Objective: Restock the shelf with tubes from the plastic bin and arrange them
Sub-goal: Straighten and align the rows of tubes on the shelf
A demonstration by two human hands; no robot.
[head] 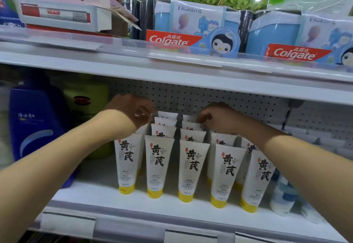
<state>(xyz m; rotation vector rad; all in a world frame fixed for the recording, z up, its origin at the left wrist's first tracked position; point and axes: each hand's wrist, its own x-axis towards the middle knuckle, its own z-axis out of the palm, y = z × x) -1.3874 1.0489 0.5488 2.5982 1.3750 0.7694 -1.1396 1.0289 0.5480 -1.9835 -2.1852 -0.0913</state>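
White tubes [192,168] with black characters and yellow caps stand cap-down on the white shelf [91,187], in several columns running front to back. My left hand [129,111] reaches over the left columns, its fingers pinched on the top edge of a back tube [142,128] that it mostly hides. My right hand [219,117] is further right, its fingertips closed on the top of a rear tube [189,119] in the middle column. The plastic bin is out of view.
A blue bottle [36,124] and a yellow-green container [86,105] stand left of the tubes. Small blue-and-white bottles [282,197] sit to the right. The upper shelf [172,70], close above my hands, carries Colgate boxes [172,39]. A pegboard backs the shelf.
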